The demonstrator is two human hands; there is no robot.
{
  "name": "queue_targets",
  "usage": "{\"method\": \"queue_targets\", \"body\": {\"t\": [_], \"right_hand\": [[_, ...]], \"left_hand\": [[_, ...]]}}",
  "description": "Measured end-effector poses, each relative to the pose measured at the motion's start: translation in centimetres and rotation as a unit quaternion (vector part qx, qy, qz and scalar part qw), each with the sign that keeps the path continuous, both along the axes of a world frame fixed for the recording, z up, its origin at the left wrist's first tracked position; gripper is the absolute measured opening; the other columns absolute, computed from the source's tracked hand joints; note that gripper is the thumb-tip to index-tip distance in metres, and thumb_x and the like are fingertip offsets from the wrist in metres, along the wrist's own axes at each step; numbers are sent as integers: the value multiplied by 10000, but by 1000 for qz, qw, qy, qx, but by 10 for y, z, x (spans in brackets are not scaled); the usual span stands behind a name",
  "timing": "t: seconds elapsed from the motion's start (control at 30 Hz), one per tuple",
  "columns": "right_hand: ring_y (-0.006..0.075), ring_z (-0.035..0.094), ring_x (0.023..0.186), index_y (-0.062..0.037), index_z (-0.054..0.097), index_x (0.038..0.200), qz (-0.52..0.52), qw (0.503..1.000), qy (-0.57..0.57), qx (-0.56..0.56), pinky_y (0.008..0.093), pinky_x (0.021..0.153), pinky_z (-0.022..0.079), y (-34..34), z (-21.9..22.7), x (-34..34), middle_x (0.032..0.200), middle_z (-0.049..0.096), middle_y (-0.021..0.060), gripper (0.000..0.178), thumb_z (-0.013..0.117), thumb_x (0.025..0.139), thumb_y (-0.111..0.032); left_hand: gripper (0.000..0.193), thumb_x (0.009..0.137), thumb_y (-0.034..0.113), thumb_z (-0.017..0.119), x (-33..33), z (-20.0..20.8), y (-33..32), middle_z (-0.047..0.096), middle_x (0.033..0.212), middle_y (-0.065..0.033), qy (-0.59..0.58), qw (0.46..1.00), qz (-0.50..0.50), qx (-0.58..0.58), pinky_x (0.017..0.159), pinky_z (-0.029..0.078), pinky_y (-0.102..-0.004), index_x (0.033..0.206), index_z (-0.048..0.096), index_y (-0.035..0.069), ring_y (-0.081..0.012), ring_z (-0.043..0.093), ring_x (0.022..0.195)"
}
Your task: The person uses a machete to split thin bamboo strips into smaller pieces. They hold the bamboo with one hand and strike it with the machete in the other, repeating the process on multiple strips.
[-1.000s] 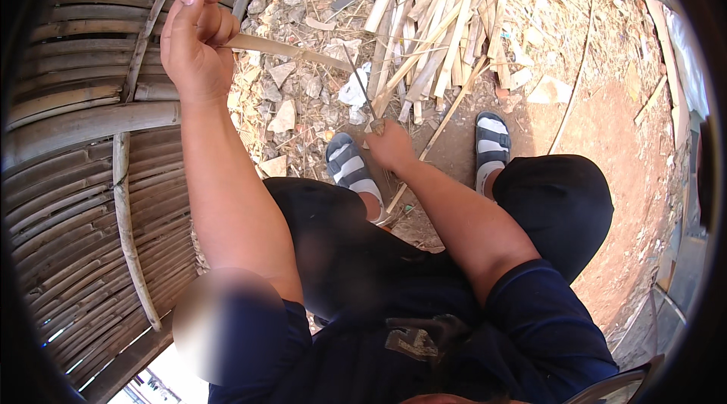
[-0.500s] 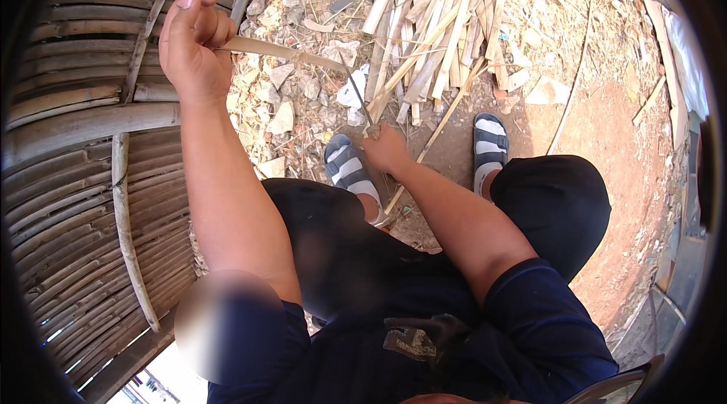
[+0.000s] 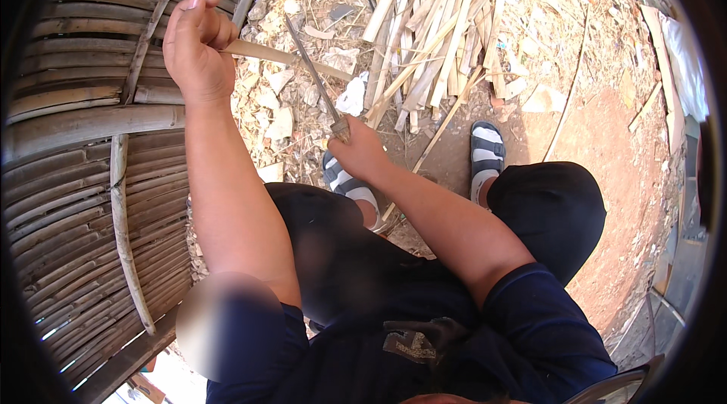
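The person sits low over bare reddish ground, knees apart, both feet in striped sandals. The left hand is raised well up and out to the left, fingers curled shut around one end of a pale bamboo strip, which runs from the fist toward the right. The right hand sits lower, just above the left sandal, its fingers wrapped tight on the handle of a long narrow knife. The blade slants up and to the left from that hand and crosses the strip near its far end; whether the edge actually bites into the strip cannot be told from here.

Beyond the knife lies a loose heap of split bamboo sticks, pale yellow, fanned out on the ground among dry chips and a few flat stones. A crumpled white scrap lies just beside the blade's line. To the left stands a curved woven bamboo structure, grey-brown slats bound with thinner ribs. At the far right edge a white sheet-like thing shows, too bent to make out.
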State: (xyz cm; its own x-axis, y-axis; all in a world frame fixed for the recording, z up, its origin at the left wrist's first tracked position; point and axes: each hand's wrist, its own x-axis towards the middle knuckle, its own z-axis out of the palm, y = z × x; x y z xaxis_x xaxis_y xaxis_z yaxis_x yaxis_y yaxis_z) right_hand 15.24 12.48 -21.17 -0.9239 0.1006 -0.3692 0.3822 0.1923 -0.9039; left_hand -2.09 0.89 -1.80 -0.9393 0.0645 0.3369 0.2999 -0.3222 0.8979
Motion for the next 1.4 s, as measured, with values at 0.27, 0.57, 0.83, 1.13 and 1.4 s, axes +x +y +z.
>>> {"method": "queue_targets", "body": {"t": [0.27,0.57,0.83,1.13,1.4], "right_hand": [[349,682,870,53,636,1080,-184,980,-73,7,448,794,527,25,-28,14,961,700,242,369,650,854,-238],[114,516,572,-53,529,929,-286,937,117,-162,277,521,420,168,168,-34,727,538,22,108,603,922,-131],[104,504,589,-76,555,939,-265,928,218,-146,271,551,422,267,235,32,752,537,8,181,659,901,-219],[100,509,606,-62,569,969,-339,888,234,-206,264,570,433,317,235,40,762,543,7,167,642,926,-206],[98,505,594,-68,569,959,-319,893,219,-229,264,570,427,322,233,37,762,553,9,137,640,926,-181]], "left_hand": [[198,975,201,630,6,34,11,274,620,41,39,996,83,4,589,271,-316,962,605,5,-102,244,552],[427,1073,411,434,12,67,72,371,640,7,153,974,62,155,746,394,-361,1077,548,-1,-169,404,637],[623,1053,581,451,-10,-78,92,662,884,-57,-260,927,-134,-233,1008,454,-400,1295,555,17,-264,676,1131],[535,1005,458,613,-13,-170,102,703,1138,-100,-299,786,-143,-521,852,519,-364,1360,530,67,-210,686,1057],[728,902,532,688,3,-250,109,647,1300,-270,-202,647,-178,-714,1043,482,-437,1370,548,-9,-386,619,1244]]}}
